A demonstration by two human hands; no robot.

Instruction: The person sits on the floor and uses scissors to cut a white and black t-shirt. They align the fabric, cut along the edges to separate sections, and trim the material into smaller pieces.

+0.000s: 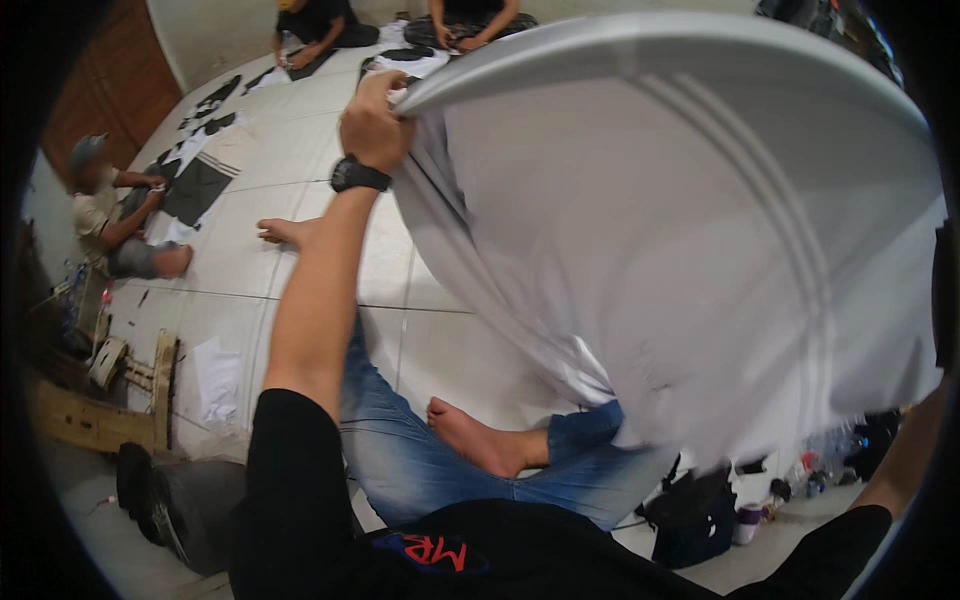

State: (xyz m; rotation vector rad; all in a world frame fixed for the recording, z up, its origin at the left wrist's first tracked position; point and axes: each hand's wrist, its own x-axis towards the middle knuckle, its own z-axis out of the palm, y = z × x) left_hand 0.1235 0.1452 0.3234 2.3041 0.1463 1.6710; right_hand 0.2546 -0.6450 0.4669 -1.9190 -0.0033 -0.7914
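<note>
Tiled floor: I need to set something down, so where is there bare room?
Bare tile lies between the dark panel and left hand, and between the jeans and grey cloth. Crowded around the wooden pieces lower left and bottles lower right.

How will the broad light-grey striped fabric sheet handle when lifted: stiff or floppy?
The light-grey striped fabric sheet is probably floppy: it hangs in soft folds beside the bare left hand. It looks light for its size, since it billows out broadly. It may also be slippery, given its lower sheen.

soft light, blurred cloth [640,240], black corners
</note>
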